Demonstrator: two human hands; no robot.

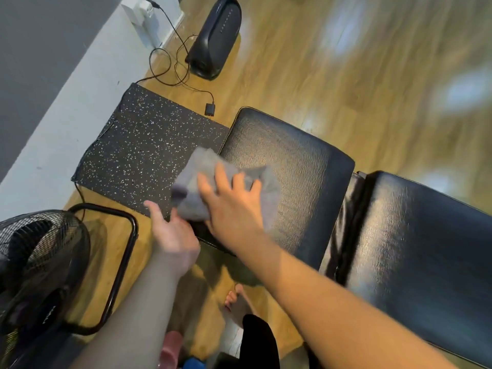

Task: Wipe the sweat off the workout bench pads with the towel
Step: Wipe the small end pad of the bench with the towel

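A black padded workout bench crosses the right of the view. Its seat pad [300, 161] lies in the middle and its longer back pad [426, 249] runs off to the right. A grey towel [197, 169] lies bunched on the seat pad's near left corner, part of it hanging past the edge. My right hand [231, 206] presses flat on the towel, fingers spread. My left hand [173, 233] is at the towel's lower left edge, thumb and fingers touching the cloth. Motion blur softens both hands and the towel.
A speckled black rubber mat [143, 155] lies left of the seat pad. A black floor fan [40, 265] with a tubular stand [125, 257] sits at lower left. A black speaker [215, 35] and loose cables [170, 65] lie by the wall. My bare foot [237, 304] stands on the wood floor.
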